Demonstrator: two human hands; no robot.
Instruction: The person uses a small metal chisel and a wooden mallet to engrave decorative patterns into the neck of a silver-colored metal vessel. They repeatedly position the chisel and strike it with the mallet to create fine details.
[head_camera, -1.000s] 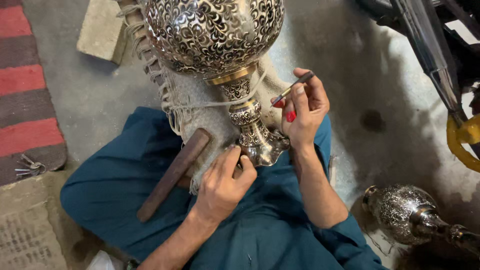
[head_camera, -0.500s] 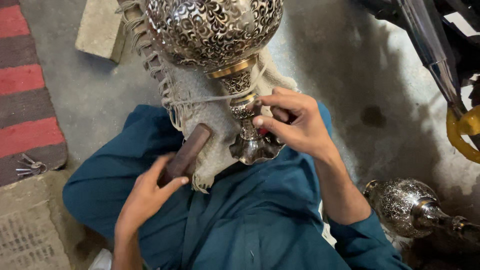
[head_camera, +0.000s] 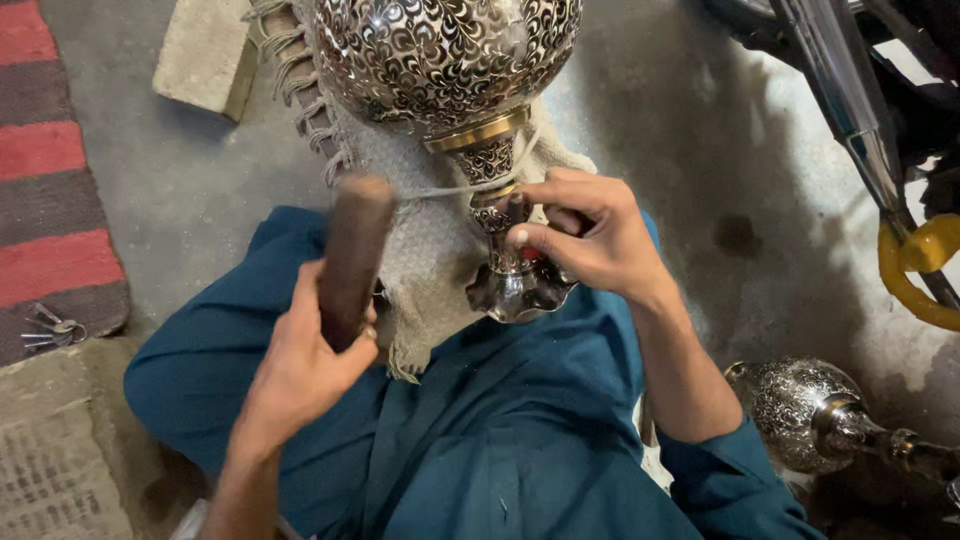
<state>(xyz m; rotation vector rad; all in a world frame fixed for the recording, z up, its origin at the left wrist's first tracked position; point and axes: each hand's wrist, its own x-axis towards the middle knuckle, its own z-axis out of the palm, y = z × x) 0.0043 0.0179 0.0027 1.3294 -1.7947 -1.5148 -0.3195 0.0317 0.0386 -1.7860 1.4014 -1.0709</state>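
An engraved metal vessel (head_camera: 445, 55) is laid on its side across the lap, its round patterned body at 12 o'clock in the view and its fluted foot (head_camera: 515, 290) pointing toward the wearer near centre. A brass-coloured collar (head_camera: 480, 130) is seen between body and narrow stem (head_camera: 495, 200). The body is fully covered with scrollwork; the stem is patterned too, as far as can be told.

A small dark punch or chisel (head_camera: 517, 208) is pinched in the right hand (head_camera: 590, 240), at 3 o'clock of the stem, its tip set against the stem just below the collar; the fingers are curled closed about it. A brown wooden baton (head_camera: 350, 255) is gripped in the left hand (head_camera: 300, 370) at 9 o'clock of the stem, raised upright, clear of the punch.

Judgement: body decoration appears complete; work is on the stem, extent left there cannot be told.

A fringed coarse cloth (head_camera: 420, 240) is spread beneath the vessel, over teal clothing (head_camera: 480, 450). A second engraved vessel (head_camera: 805, 410) lies at 4 o'clock on the concrete floor (head_camera: 180, 190). A stone block (head_camera: 205, 55) is noted at 11 o'clock, a red-striped rug (head_camera: 50, 190) at 9 o'clock, keys (head_camera: 50, 330) below it
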